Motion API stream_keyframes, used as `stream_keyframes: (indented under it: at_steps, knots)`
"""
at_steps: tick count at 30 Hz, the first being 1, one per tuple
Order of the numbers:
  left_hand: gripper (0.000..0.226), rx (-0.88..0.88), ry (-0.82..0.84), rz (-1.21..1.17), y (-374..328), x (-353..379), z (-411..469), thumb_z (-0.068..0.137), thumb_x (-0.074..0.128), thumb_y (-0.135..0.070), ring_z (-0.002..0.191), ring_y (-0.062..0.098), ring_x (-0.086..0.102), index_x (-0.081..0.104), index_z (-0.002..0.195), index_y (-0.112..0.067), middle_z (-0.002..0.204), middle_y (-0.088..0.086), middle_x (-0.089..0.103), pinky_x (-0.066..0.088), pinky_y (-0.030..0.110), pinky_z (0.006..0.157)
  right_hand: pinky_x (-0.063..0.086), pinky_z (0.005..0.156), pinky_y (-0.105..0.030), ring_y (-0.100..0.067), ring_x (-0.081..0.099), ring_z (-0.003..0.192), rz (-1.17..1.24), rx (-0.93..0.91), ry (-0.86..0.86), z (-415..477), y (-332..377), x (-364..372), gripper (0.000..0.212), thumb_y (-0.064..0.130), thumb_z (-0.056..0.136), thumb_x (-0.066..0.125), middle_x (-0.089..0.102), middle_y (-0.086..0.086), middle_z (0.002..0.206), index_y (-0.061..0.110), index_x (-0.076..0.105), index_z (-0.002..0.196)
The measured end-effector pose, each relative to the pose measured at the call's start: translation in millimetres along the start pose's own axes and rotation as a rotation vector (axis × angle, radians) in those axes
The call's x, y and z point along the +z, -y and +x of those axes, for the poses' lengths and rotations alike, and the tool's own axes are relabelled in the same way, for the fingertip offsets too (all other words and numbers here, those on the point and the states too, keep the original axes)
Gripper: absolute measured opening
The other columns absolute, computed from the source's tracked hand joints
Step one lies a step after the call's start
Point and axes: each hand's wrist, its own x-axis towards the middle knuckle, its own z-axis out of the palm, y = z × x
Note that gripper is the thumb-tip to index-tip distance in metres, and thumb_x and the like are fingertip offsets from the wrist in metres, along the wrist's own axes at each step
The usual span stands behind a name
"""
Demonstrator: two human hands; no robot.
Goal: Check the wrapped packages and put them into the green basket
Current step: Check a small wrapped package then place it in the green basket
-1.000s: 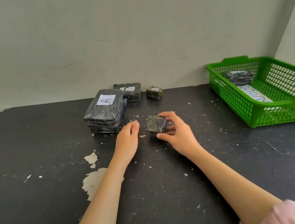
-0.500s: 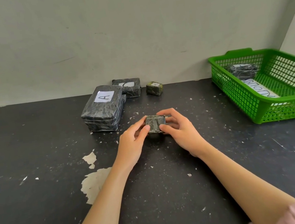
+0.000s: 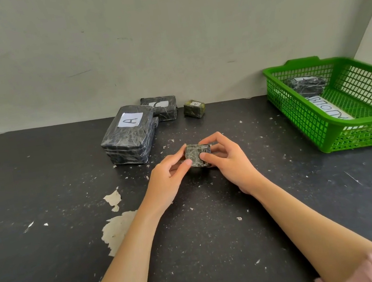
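A small dark wrapped package (image 3: 196, 154) is held over the middle of the black table between both hands. My left hand (image 3: 169, 179) grips its left side with thumb on the front. My right hand (image 3: 227, 161) grips its right side, thumb on the front and fingers over the top. A large wrapped package marked A (image 3: 129, 135) lies at the back left, a flatter labelled package (image 3: 161, 107) behind it, and a small greenish package (image 3: 194, 108) beside the wall. The green basket (image 3: 306, 121) stands at the right, holding one dark package (image 3: 305, 85) and a white label strip (image 3: 326, 106).
The black table (image 3: 218, 243) has flaked paint patches (image 3: 116, 229) at the left of my left forearm and white specks all over. A grey wall runs close behind the packages and the basket.
My left hand came in from the left and took hold of the small package together with my right hand. The package has been lifted slightly and turned between the fingers.
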Motion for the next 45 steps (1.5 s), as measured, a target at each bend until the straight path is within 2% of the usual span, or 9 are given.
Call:
stream_keyframes:
  at_steps: [3, 6, 9, 19, 25, 34, 40, 42, 45]
  knots:
    - [0.056, 0.014, 0.023, 0.023, 1.3, -0.1, -0.3, 0.086, 0.065, -0.022, 0.102, -0.002, 0.06, 0.044, 0.138, -0.022, 0.117, -0.008, 0.061, 0.044, 0.009, 0.089, 0.057, 0.082, -0.034, -0.016, 0.068, 0.088, 0.02, 0.009, -0.001, 1.1, -1.0, -0.2, 0.011, 0.018, 0.091, 0.058, 0.069, -0.004, 0.097, 0.024, 0.059, 0.101]
    - [0.06, 0.024, 0.026, 0.039, 2.8, -0.4, -0.5, 0.084, 0.068, -0.021, 0.102, 0.002, 0.061, 0.043, 0.138, -0.022, 0.116, -0.007, 0.061, 0.046, 0.014, 0.092, 0.057, 0.083, -0.039, -0.018, 0.068, 0.088, 0.04, 0.019, -0.017, 2.2, -1.6, -0.5, 0.008, 0.019, 0.094, 0.054, 0.07, -0.007, 0.094, 0.022, 0.06, 0.097]
    - [0.061, 0.033, 0.023, 0.048, 3.2, -0.3, -0.2, 0.083, 0.069, -0.02, 0.101, 0.003, 0.061, 0.043, 0.138, -0.023, 0.115, -0.007, 0.061, 0.047, 0.017, 0.093, 0.057, 0.081, -0.039, -0.018, 0.068, 0.088, 0.027, 0.019, -0.024, 2.6, -1.2, -0.7, 0.008, 0.017, 0.094, 0.053, 0.07, -0.007, 0.095, 0.021, 0.06, 0.096]
    - [0.061, 0.057, 0.012, 0.054, 1.7, 0.7, -0.3, 0.083, 0.068, -0.017, 0.099, 0.001, 0.061, 0.043, 0.138, -0.021, 0.114, -0.007, 0.061, 0.046, 0.01, 0.088, 0.057, 0.081, -0.04, -0.016, 0.069, 0.089, 0.007, 0.022, -0.025, 2.6, -1.6, -0.1, 0.004, 0.021, 0.093, 0.055, 0.069, -0.006, 0.096, 0.023, 0.059, 0.095]
    - [0.062, 0.1, -0.023, 0.074, 0.0, 2.2, -1.8, 0.08, 0.071, -0.017, 0.097, 0.003, 0.062, 0.046, 0.136, -0.019, 0.109, -0.008, 0.061, 0.046, 0.01, 0.087, 0.057, 0.075, -0.027, -0.013, 0.067, 0.088, -0.019, 0.023, -0.049, -1.0, 2.7, 4.0, 0.014, 0.031, 0.089, 0.061, 0.066, -0.002, 0.098, 0.023, 0.053, 0.097]
    - [0.062, 0.165, -0.069, 0.151, -2.2, 3.9, -2.6, 0.078, 0.073, -0.019, 0.097, 0.006, 0.062, 0.048, 0.134, -0.016, 0.107, -0.004, 0.061, 0.047, 0.012, 0.089, 0.057, 0.081, -0.036, -0.014, 0.066, 0.091, -0.04, 0.032, -0.054, -0.1, 2.1, 3.8, 0.026, 0.033, 0.079, 0.072, 0.066, 0.001, 0.1, 0.026, 0.052, 0.095]
    - [0.062, 0.148, -0.066, 0.145, -0.7, 3.5, -2.4, 0.078, 0.073, -0.021, 0.096, 0.005, 0.062, 0.048, 0.135, -0.016, 0.107, -0.006, 0.06, 0.047, 0.011, 0.088, 0.056, 0.083, -0.033, -0.014, 0.066, 0.092, -0.05, 0.044, -0.027, 0.4, 0.9, 1.4, 0.03, 0.028, 0.076, 0.075, 0.066, 0.001, 0.102, 0.026, 0.054, 0.097]
    - [0.06, 0.122, -0.081, 0.121, -0.2, 3.0, -2.0, 0.078, 0.073, -0.022, 0.094, 0.004, 0.063, 0.05, 0.134, -0.016, 0.105, -0.006, 0.062, 0.048, 0.01, 0.085, 0.053, 0.089, -0.035, -0.016, 0.066, 0.094, 0.016, 0.052, 0.029, -0.4, 1.7, -2.6, 0.028, 0.017, 0.08, 0.072, 0.066, 0.0, 0.105, 0.022, 0.057, 0.103]
    - [0.049, 0.047, -0.11, 0.068, -2.3, 2.1, -1.2, 0.084, 0.067, -0.03, 0.091, -0.003, 0.06, 0.054, 0.13, -0.02, 0.106, -0.01, 0.061, 0.044, 0.003, 0.077, 0.05, 0.093, -0.032, -0.017, 0.066, 0.097, 0.085, 0.05, 0.146, -1.2, 4.1, -10.2, 0.042, 0.004, 0.08, 0.067, 0.063, -0.002, 0.119, 0.021, 0.058, 0.117]
